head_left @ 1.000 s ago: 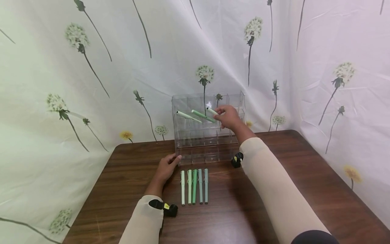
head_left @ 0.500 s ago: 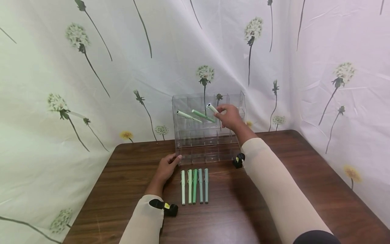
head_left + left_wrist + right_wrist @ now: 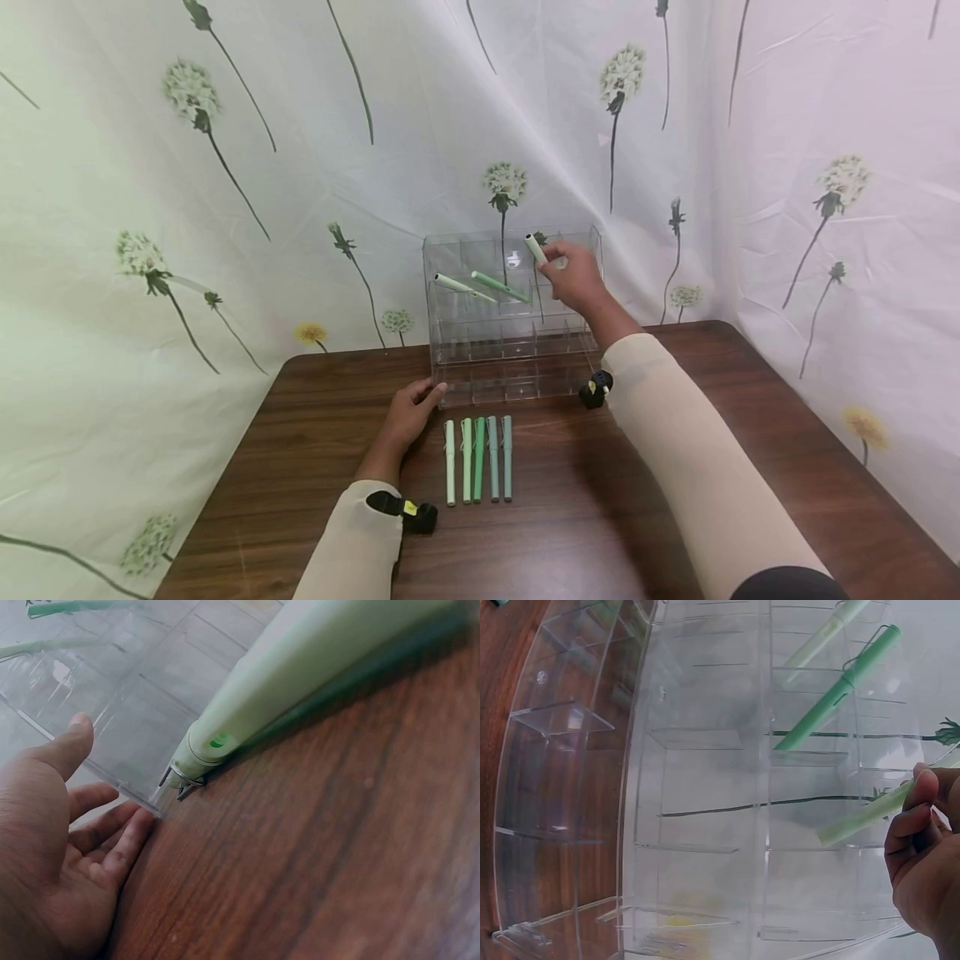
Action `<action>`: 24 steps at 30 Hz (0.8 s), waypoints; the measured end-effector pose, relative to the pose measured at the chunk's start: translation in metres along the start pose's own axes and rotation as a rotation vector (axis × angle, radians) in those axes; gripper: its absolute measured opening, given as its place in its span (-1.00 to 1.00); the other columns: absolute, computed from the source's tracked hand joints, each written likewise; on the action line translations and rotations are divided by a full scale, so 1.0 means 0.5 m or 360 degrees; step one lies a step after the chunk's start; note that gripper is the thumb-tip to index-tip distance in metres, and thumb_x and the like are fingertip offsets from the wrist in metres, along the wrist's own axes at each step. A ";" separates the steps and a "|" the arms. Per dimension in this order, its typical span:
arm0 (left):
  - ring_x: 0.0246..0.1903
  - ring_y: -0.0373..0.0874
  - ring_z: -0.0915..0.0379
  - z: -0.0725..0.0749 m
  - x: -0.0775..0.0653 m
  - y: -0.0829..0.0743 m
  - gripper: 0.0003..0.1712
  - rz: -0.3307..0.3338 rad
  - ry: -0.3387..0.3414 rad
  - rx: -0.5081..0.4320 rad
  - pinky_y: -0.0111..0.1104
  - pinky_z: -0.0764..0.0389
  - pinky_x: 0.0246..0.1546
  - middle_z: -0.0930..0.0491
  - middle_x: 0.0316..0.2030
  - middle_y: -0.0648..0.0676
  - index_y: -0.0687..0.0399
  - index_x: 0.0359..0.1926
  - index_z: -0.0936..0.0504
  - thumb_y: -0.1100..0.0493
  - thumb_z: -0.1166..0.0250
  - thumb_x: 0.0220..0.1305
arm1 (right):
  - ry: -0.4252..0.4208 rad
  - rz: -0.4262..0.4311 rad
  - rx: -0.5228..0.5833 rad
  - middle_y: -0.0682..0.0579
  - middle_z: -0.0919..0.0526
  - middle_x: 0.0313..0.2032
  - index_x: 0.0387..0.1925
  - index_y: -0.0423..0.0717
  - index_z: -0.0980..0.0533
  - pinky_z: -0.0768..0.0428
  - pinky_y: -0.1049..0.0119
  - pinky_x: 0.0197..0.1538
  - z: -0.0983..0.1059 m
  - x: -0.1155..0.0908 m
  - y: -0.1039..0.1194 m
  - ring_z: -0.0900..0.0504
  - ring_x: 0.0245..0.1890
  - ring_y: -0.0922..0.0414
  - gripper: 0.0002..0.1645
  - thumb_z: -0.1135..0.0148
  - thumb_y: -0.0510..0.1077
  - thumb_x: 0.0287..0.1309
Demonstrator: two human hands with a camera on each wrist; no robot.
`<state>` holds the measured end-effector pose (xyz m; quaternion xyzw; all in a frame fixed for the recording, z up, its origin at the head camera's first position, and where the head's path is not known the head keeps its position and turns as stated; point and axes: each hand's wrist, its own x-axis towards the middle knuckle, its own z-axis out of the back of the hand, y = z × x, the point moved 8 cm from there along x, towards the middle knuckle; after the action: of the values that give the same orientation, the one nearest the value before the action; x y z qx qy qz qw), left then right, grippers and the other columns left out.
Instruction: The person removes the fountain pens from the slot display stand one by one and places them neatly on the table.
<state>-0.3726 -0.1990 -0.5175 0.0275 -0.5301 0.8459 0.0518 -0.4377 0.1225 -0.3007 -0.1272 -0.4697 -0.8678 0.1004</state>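
Observation:
My right hand (image 3: 576, 273) pinches a pale green pen (image 3: 536, 248) between thumb and fingers, tilted at the upper right of a clear tiered organizer (image 3: 480, 358). In the right wrist view, the pen's lower end (image 3: 840, 831) is over a top-row compartment. A pale green pen (image 3: 453, 284) and a darker green pen (image 3: 498, 286) lean in compartments farther left. My left hand (image 3: 408, 414) holds the organizer's lower left corner; in the left wrist view, its thumb (image 3: 73, 742) crosses the panel edge and the fingers sit below.
Several capped pens lie in a row on the brown wooden table (image 3: 330, 467), before the organizer: pale green (image 3: 450, 467), green (image 3: 478, 462) and grey-blue (image 3: 507, 462). A flower-printed cloth (image 3: 405, 167) hangs behind the table.
My right hand has lifted and moved slightly right with the pale green pen, which stands steeper now. The left hand and the pens on the table have stayed put.

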 end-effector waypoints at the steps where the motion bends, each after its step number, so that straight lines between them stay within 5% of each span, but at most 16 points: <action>1: 0.51 0.30 -0.43 0.000 -0.001 -0.001 -0.31 0.0001 -0.0001 0.0007 0.22 -0.44 0.51 -0.54 0.46 0.32 0.17 0.53 -0.55 -0.19 -0.25 0.65 | -0.0005 0.0014 0.0013 -0.17 -0.64 0.21 0.32 -0.16 -0.62 -0.55 0.32 -0.41 0.003 0.001 0.003 -0.52 -0.57 0.22 -0.63 -0.22 -0.16 0.64; 11: 0.49 0.28 -0.46 0.000 -0.001 -0.002 -0.32 0.0001 -0.0002 -0.0006 0.22 -0.46 0.50 -0.56 0.44 0.31 0.15 0.52 -0.56 -0.18 -0.26 0.64 | -0.0074 0.0063 0.0188 -0.15 -0.62 0.21 0.34 -0.14 -0.60 -0.62 0.38 -0.37 0.034 -0.001 0.029 -0.68 -0.28 0.19 -0.62 -0.25 -0.17 0.61; 20: 0.50 0.26 -0.46 0.000 0.000 -0.003 -0.31 -0.0018 0.0002 -0.0018 0.20 -0.45 0.51 -0.56 0.45 0.30 0.14 0.53 -0.55 -0.19 -0.27 0.64 | -0.0107 0.0143 0.0345 -0.15 -0.61 0.22 0.43 -0.08 -0.53 -0.60 0.30 -0.44 0.058 -0.019 0.059 -0.52 -0.60 0.21 -0.52 -0.28 -0.19 0.58; 24: 0.48 0.25 -0.48 0.001 -0.001 -0.002 -0.33 -0.0016 -0.0001 -0.0020 0.19 -0.46 0.50 -0.58 0.43 0.29 0.14 0.51 -0.57 -0.18 -0.28 0.64 | -0.0069 0.0163 0.0410 -0.14 -0.65 0.20 0.49 -0.01 -0.49 -0.60 0.30 -0.46 0.056 -0.033 0.063 -0.55 -0.59 0.19 -0.45 -0.30 -0.16 0.58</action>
<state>-0.3721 -0.1987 -0.5163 0.0301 -0.5354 0.8422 0.0559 -0.4091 0.1299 -0.2660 -0.1558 -0.5722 -0.7911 0.1499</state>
